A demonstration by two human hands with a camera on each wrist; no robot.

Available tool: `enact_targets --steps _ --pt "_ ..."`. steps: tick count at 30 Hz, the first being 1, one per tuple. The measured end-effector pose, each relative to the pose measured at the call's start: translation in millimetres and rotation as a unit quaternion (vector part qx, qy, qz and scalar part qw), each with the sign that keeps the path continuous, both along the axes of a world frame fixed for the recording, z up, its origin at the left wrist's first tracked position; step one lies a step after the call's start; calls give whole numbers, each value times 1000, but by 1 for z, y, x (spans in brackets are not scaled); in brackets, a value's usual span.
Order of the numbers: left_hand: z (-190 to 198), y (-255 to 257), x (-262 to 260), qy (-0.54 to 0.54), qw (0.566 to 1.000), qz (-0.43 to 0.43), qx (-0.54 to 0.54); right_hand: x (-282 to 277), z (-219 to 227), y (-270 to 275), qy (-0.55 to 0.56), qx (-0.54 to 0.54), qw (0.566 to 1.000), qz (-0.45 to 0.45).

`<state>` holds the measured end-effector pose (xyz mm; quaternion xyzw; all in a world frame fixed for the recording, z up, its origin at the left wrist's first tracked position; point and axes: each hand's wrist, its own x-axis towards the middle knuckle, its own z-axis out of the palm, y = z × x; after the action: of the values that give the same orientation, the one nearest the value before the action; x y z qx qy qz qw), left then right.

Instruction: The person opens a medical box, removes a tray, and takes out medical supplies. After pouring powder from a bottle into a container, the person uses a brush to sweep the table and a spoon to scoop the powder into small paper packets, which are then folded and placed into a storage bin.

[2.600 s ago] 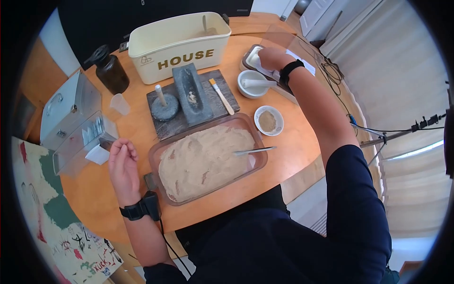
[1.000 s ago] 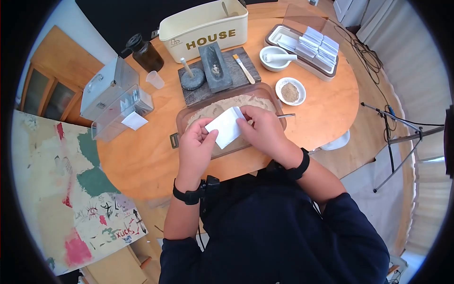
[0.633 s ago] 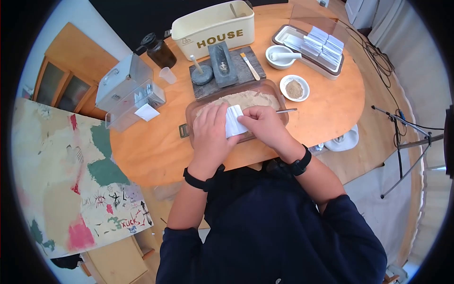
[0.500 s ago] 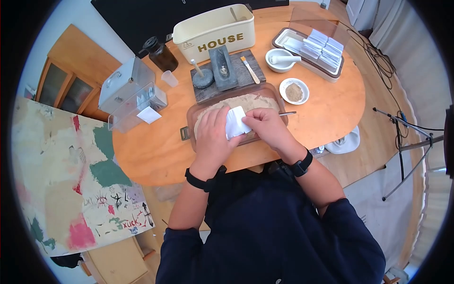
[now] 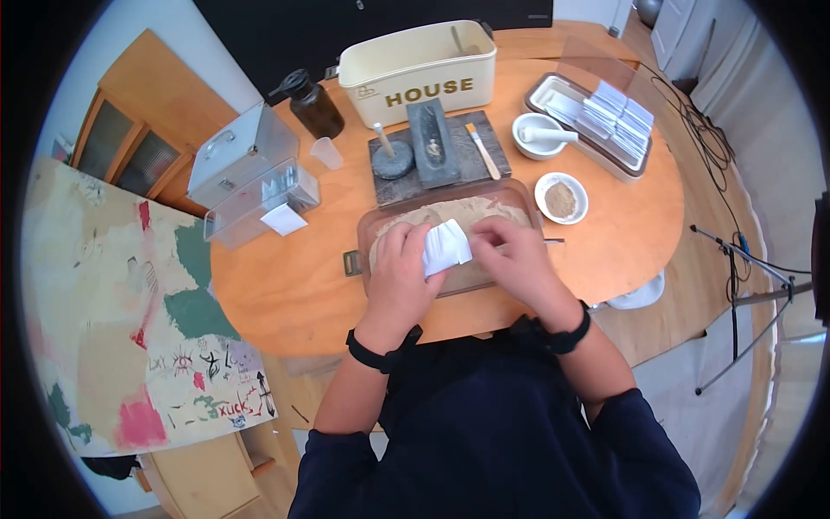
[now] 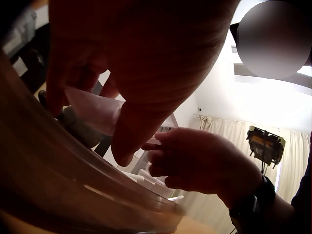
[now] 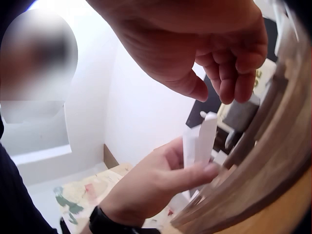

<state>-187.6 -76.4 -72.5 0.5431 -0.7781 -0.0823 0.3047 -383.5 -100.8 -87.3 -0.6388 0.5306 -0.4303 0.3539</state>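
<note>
My left hand (image 5: 402,275) holds a small white paper envelope (image 5: 446,247) over the tray of pale powder, gripping it between thumb and fingers. In the right wrist view the envelope (image 7: 200,144) stands tilted up from the left hand (image 7: 151,183), its upper edge bent. My right hand (image 5: 519,264) hovers just right of the envelope. The right wrist view shows this hand (image 7: 214,58) with loosely bent fingers and the thumb apart from them, nothing between. Beneath both hands lies the brownish see-through tray (image 5: 367,238), the powder (image 5: 471,208) spread in it.
Right of the tray are a bowl of brown powder (image 5: 560,201), a white mortar with pestle (image 5: 540,138) and a case of white envelopes (image 5: 618,117). Behind sit a stone trough (image 5: 432,147), a brush (image 5: 482,154) and a cream HOUSE bin (image 5: 415,86). Clear boxes (image 5: 251,199) stand left.
The right hand has come back from the case at far right, and an envelope is now in the left hand. Half a second ago the right fingers pinched its edge; now they are off it.
</note>
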Motion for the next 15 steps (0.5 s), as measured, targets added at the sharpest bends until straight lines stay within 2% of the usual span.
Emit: enact_targets --steps 2,3,7,8,10,11,13,15 --pt "5 4 6 3 999 43 9 -21 12 4 79 -89 990 -69" --pt "5 5 11 6 999 41 17 -35 16 7 92 -94 986 -102" --pt "8 14 37 -7 997 72 31 -82 12 15 184 -30 961 -205" --pt "11 12 41 -18 996 80 21 -87 10 16 190 -26 959 -207" --pt "11 12 47 -24 997 74 27 -89 -2 17 127 44 975 -176" --pt "11 14 49 -33 997 70 29 -89 -11 17 127 47 975 -174" --pt "11 14 50 -37 996 69 34 -86 -24 14 23 50 991 -124" --pt "13 14 51 -38 997 65 36 -83 -28 11 20 37 992 -116"
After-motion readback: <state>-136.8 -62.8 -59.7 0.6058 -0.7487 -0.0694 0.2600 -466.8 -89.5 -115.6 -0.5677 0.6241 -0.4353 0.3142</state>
